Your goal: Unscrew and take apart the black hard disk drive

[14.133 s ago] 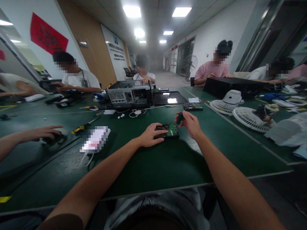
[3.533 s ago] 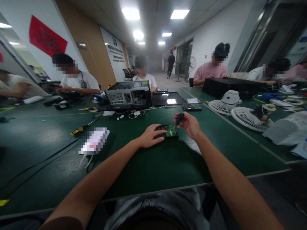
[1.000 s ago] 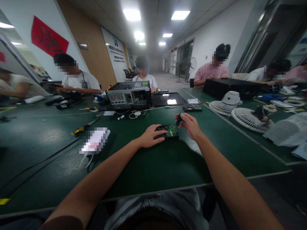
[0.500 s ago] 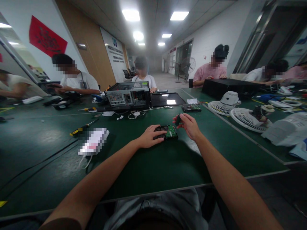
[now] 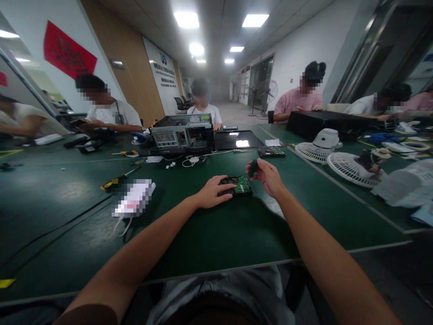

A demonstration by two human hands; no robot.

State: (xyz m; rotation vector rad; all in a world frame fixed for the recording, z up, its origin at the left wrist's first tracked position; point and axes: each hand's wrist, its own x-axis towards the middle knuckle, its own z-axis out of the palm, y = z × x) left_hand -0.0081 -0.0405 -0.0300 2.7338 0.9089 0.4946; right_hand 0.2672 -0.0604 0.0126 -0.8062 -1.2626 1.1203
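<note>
A hard drive [image 5: 242, 184] with a green circuit board on top lies on the green table in front of me. My left hand [image 5: 215, 192] grips its left end, thumb along the near edge and fingers reaching over the top and far side. In my right hand [image 5: 265, 176], fingers pinch the dark green handle of what looks like a screwdriver [image 5: 252, 168]. It is held steeply just above the drive's right end. Its shaft is too thin and dark to make out, so I cannot tell whether the tip touches.
An opened computer case [image 5: 181, 135] stands beyond, beside a flat black panel [image 5: 238, 140]. A second hard drive [image 5: 271, 152] lies further back. At left are a yellow-black screwdriver [image 5: 118, 179] and a white blurred object [image 5: 134, 197]; at right, fan parts [image 5: 352, 168]. Co-workers sit around the table.
The whole view has shifted slightly. My right hand has tilted the green handle a little; my left hand stays on the hard drive.
</note>
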